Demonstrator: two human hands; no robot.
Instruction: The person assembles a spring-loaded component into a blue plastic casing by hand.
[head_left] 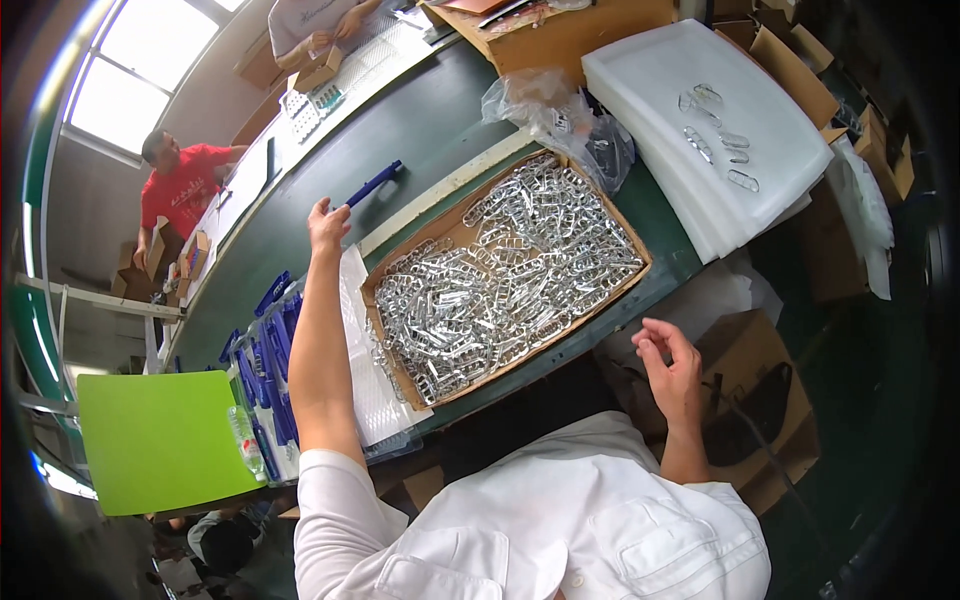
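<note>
Over the green belt, my left hand (328, 226) pinches the near end of a slim blue stick-shaped tool (376, 184). The tool points away to the right; its exact kind does not show. My right hand (674, 372) hovers by the near right side of a shallow cardboard tray (510, 372). Its fingers curl loosely, thumb and forefinger apart, with nothing visible between them. Many loose silver metal clips (530, 235) fill the tray in heaps. More blue tools (268, 360) lie beside my left forearm, on and around white sheets.
A stack of white foam sheets (690, 130) with several clips on top stands right of the tray. Clear plastic bags (560, 115) lie behind it. A green board (160, 440) and plastic bottle (245, 440) are at left. Two people work across the belt (440, 110). Cardboard boxes (775, 400) stand at right.
</note>
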